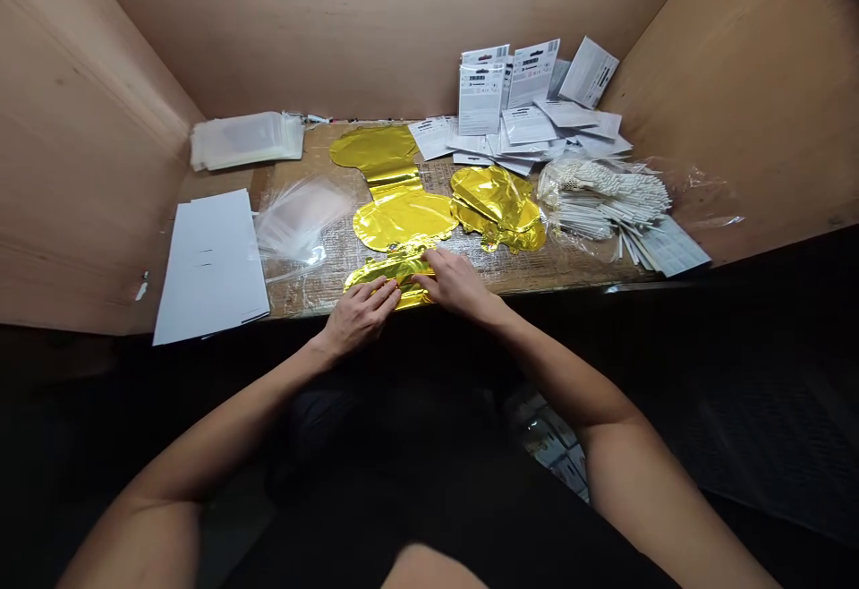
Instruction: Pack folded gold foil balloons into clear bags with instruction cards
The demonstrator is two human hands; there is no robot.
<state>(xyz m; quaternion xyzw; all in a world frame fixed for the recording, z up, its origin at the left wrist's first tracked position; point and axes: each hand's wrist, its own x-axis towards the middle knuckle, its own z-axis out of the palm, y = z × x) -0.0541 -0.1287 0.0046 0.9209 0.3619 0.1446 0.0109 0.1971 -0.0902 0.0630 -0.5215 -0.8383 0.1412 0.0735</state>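
Observation:
A flat, partly folded gold foil balloon (pixel 409 267) lies at the table's front edge under both hands. My left hand (pixel 361 313) rests on its near left part, fingers stretched and pressed flat on the foil. Across the right part reaches my right hand (pixel 457 285), thumb and forefinger apart, fingertips touching the foil. Just beyond is another gold foil piece (pixel 403 217), spread out with two rounded ends and a narrower middle. To its right sits a small pile of folded gold foil (pixel 497 204). The underside of the foil beneath my hands is hidden.
On the left lie white sheets (pixel 211 267), thin clear plastic bags (pixel 301 217) and a stack of clear sleeves (pixel 248 140). White printed packets (pixel 510 128) are heaped at the back right, near a bag of white sticks (pixel 614 200). Wooden walls (pixel 376 25) enclose the table.

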